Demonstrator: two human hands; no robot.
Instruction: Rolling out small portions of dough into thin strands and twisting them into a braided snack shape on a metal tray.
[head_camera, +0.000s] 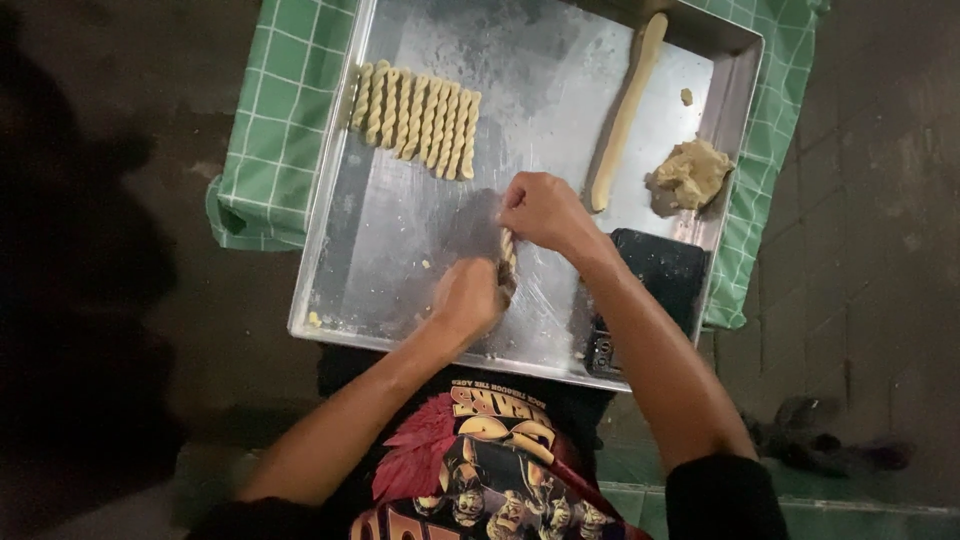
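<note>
Both hands are working a short dough twist (508, 258) over the metal tray (400, 250). The left hand (468, 297) is gripping its lower end, the right hand (545, 212) pinching the top. It is looking soft, light and easily torn, so it is best held at both ends. Finished twists (415, 115) are lying in a row farther up.

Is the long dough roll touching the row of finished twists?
No, the long dough roll lies apart at the tray's right side, the finished twists at upper left.
</note>
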